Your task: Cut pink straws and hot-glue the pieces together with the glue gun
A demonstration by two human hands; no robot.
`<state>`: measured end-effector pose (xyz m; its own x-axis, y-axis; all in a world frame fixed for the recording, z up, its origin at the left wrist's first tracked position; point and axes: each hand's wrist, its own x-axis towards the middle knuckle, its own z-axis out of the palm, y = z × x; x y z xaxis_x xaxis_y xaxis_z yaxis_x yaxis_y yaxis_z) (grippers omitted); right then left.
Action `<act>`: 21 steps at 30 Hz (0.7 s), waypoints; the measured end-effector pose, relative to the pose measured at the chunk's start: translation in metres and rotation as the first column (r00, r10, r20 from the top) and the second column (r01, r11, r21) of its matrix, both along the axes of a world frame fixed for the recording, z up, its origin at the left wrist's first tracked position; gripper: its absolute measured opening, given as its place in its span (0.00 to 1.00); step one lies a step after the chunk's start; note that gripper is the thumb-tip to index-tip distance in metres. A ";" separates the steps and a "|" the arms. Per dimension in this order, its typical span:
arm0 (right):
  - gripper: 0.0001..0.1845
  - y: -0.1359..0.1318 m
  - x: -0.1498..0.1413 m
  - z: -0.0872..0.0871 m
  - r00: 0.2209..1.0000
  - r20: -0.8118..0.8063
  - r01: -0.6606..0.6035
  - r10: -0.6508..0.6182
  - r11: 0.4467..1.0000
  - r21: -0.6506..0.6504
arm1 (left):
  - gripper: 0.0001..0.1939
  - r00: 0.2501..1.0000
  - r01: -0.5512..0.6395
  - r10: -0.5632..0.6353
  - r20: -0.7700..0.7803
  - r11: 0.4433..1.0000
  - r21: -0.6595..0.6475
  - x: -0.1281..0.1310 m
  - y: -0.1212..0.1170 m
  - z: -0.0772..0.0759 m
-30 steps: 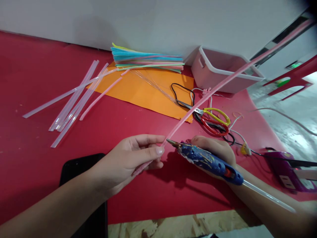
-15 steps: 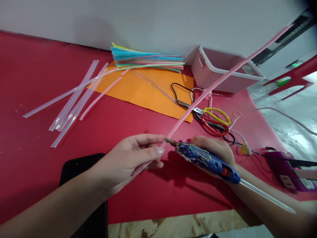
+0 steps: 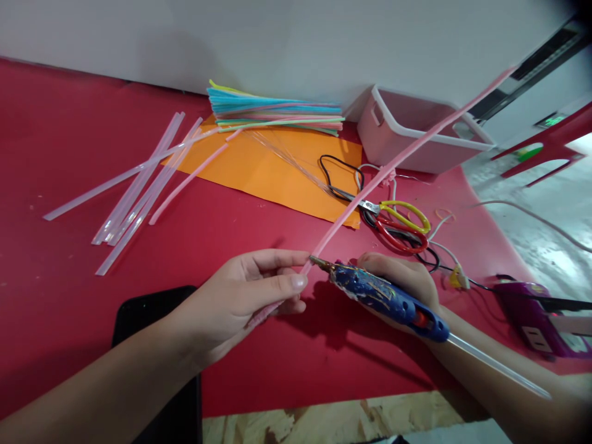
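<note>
My left hand point(image 3: 259, 293) pinches a long pink pipe cleaner point(image 3: 411, 150) between thumb and fingers. The pipe cleaner slants up to the right, past the scissors and in front of the pink bin. In my right hand point(image 3: 402, 280) is a blue hot glue gun point(image 3: 374, 293), smeared with dried glue, a clear glue stick point(image 3: 499, 365) poking out of its rear. Its nozzle tip meets the pipe cleaner just beyond my left fingertips. My right fingers are mostly hidden behind the gun's body.
Clear glue sticks point(image 3: 127, 171) and a short pink piece point(image 3: 189, 183) lie left. Behind are an orange sheet point(image 3: 287, 163), a pipe cleaner bundle point(image 3: 277, 111) and a pink bin point(image 3: 407, 145). Scissors point(image 3: 402, 228), cords and a purple power strip point(image 3: 531, 314) lie right; a black device point(image 3: 152, 308) is near my left forearm.
The far end of the pink pipe cleaner has dipped slightly down and to the left. Both hands and the glue gun hold nearly the same position.
</note>
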<state>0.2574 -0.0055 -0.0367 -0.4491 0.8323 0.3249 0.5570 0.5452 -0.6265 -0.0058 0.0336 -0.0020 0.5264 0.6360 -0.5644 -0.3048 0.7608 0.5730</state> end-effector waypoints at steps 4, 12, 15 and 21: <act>0.06 0.000 0.000 0.000 1.000 0.004 -0.002 0.002 1.000 -0.025 | 0.08 1.000 -0.002 0.002 -0.011 1.000 0.011 0.000 0.000 0.000; 0.05 -0.001 0.000 0.001 1.000 0.001 0.015 -0.015 0.998 -0.055 | 0.08 1.000 -0.004 0.004 -0.017 1.000 0.017 -0.002 0.000 -0.002; 0.05 -0.001 0.000 0.001 1.000 0.003 0.017 -0.017 0.998 -0.067 | 0.08 1.000 -0.011 0.012 -0.017 1.000 0.017 -0.002 -0.001 -0.003; 0.07 -0.001 0.001 0.000 1.000 -0.010 0.009 -0.010 0.999 -0.036 | 0.08 0.999 -0.013 0.014 -0.029 1.000 0.012 -0.003 -0.001 -0.001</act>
<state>0.2581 -0.0061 -0.0367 -0.4381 0.8478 0.2987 0.5556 0.5167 -0.6514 -0.0087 0.0328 -0.0032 0.5013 0.6496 -0.5717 -0.2984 0.7499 0.5904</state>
